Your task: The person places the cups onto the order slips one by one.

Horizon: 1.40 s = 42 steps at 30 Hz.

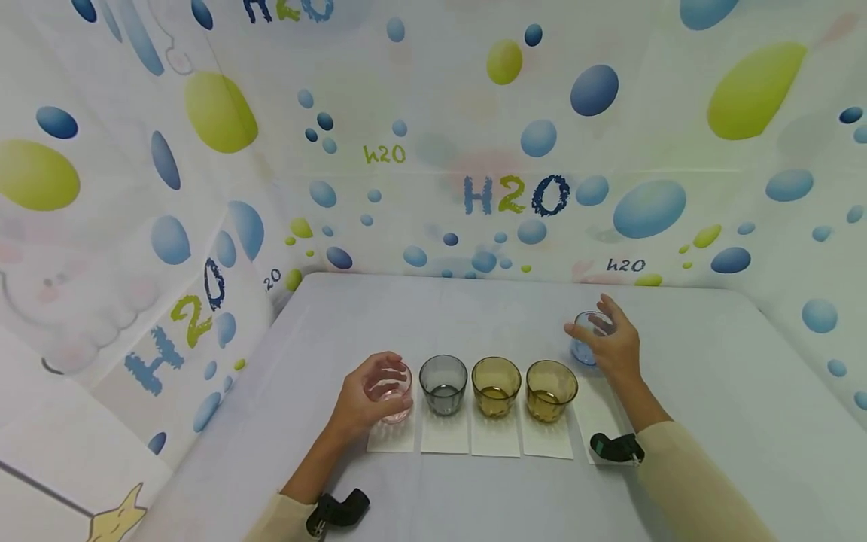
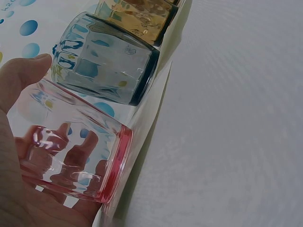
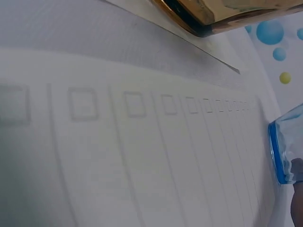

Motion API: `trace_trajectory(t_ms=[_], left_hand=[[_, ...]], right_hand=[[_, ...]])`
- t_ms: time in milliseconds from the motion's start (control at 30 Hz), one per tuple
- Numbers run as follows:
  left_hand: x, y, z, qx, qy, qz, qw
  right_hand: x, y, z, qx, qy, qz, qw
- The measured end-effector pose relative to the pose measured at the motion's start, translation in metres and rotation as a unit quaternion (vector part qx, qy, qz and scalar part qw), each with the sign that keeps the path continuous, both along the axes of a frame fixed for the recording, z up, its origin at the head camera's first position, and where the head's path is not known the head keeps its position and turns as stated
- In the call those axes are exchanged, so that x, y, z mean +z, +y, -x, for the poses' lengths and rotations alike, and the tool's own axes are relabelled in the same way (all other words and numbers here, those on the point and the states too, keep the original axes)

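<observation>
My left hand is curled round a clear pink-tinted glass, with several fingers showing through its side and the thumb near its rim. That glass stands at the left end of a row, over a white paper slip. At right, my right hand has its thumb and fingers around a blue glass. The blue glass is farther back than the row, beyond the far end of a lined paper slip. Only part of it shows at the right wrist view's edge.
Between the hands stand a grey glass and two amber glasses, one in the middle and one at right, each with a paper slip before it. A white cloth covers the table. Patterned sheets hang behind and beside it.
</observation>
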<state>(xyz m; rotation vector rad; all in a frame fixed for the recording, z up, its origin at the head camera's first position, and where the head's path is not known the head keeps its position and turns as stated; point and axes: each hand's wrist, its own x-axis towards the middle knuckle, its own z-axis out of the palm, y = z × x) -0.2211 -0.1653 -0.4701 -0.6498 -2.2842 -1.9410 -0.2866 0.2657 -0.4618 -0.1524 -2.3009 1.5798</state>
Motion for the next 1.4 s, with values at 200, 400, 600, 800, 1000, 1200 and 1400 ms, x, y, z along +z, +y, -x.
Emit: trace_trajectory(t_ms=[200,400,600,800,1000,1200,1400], left_hand=[[-0.0027,-0.0007,-0.0004,0.006,0.002,0.01,0.9999],[-0.0013,0.0007,0.0008,0.005,0.001,0.003,1.0],[0.0015,0.0014,0.002,0.006,-0.001,-0.001,1.0],[0.0005,0.0008,0.0015,0.005,-0.001,0.002,1.0],[-0.0021,0.0008,0.0006,0.007,0.001,0.001,1.0],[-0.0025,0.0006,0.0007,0.005,0.0,-0.004,1.0],[-0.0025,0.0001,0.0001,0.0,0.0,-0.002,1.0]], right_hand=[[0.0003,-0.0011,0.0012,0.007,-0.012,-0.001,0.9999],[0.003,-0.0006,0.0037,-0.009,-0.027,-0.022,0.9994],[0.008,0.0005,0.0039,-0.004,-0.037,-0.037,0.9986],[0.0087,0.0,0.0021,-0.006,-0.052,-0.04,0.9979],[0.0063,0.0006,0.0028,-0.008,-0.053,-0.045,0.9975],[0.0079,-0.0002,0.0039,-0.014,-0.059,-0.045,0.9971],[0.0087,-0.0029,0.0029,-0.025,-0.072,-0.045,0.9961]])
